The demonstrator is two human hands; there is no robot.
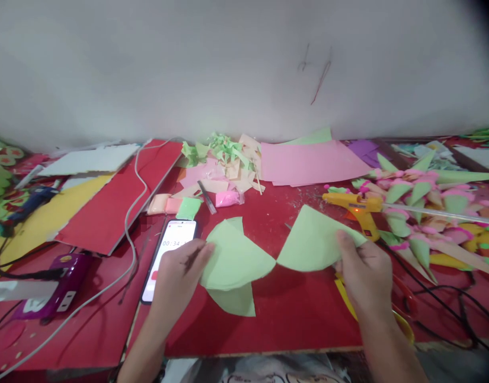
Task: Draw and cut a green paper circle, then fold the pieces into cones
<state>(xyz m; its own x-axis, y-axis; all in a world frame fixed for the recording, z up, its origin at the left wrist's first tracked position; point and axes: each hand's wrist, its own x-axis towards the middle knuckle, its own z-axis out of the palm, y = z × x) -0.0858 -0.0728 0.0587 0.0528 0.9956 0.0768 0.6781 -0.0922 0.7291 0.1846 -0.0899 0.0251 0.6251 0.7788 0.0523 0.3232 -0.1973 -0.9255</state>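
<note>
Head view: red tabletop, grey wall behind, green paper held.

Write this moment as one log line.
left hand: holding green paper | right hand: holding green paper | glue gun: beyond right hand | phone: near left hand

The left hand and the right hand are bare, as are both slim forearms, which broaden gently from the wrists toward the near edge. Between them, along that near edge, shows a strip of pale, whitish-grey garment, softly creased on the left and bearing a print of thin, dark, curved outlines toward the right; it is cut off and blurred, so the lines could be lettering or a drawing.
</note>
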